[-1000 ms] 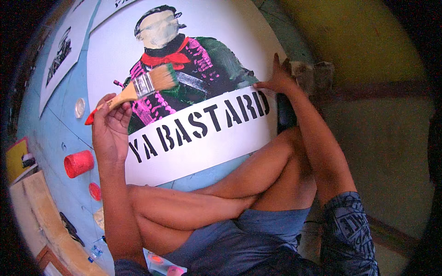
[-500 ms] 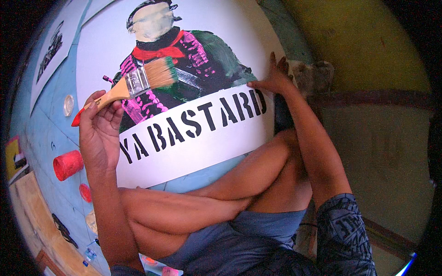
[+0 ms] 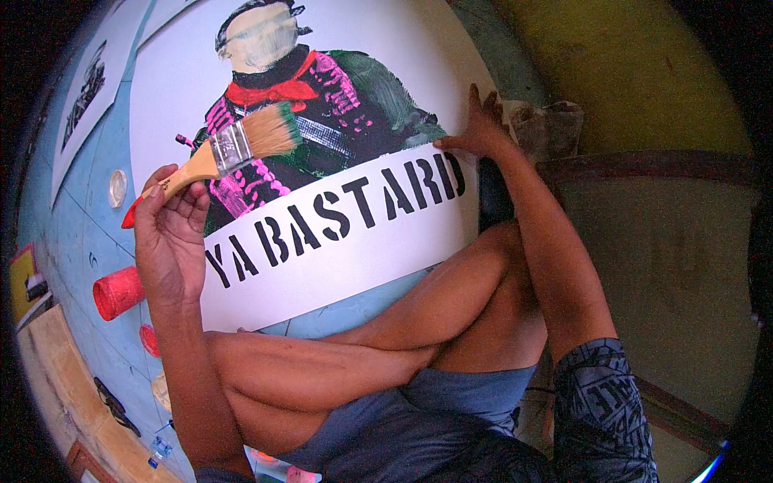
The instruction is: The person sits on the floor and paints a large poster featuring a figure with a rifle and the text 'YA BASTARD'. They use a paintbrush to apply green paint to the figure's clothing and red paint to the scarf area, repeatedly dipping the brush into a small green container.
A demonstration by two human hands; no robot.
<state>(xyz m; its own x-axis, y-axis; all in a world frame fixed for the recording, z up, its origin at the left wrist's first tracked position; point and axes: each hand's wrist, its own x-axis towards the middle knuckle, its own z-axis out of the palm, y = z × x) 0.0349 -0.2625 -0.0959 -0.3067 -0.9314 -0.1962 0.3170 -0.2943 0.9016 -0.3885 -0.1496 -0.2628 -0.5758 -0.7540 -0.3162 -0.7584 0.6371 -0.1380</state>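
A wide flat paintbrush (image 3: pixel 229 150) with a wooden handle, red tip and metal ferrule is gripped in my left hand (image 3: pixel 173 245). Green paint coats the ends of its bristles, which point right over the painting, and I cannot tell whether they touch it. Below lies a large white sheet (image 3: pixel 322 278) with a painted figure in black, green and pink, a red scarf (image 3: pixel 274 92), and a bare cream face area. Bold black stencilled lettering runs under the figure. My right hand (image 3: pixel 481 133) rests, fingers spread, at the sheet's right edge.
To the left on the blue tiled floor are a red tub (image 3: pixel 118 293), a red lid (image 3: pixel 149 340) and a small round clear lid (image 3: pixel 118 187). Another printed sheet (image 3: pixel 84 101) lies far left. A crumpled plastic bag (image 3: pixel 555 127) sits beyond my right hand, near a yellow wall (image 3: pixel 636 72).
The brush and my left hand have shifted slightly left in the view, and the sheet appears a little further left too. My right hand stays at the sheet's edge.
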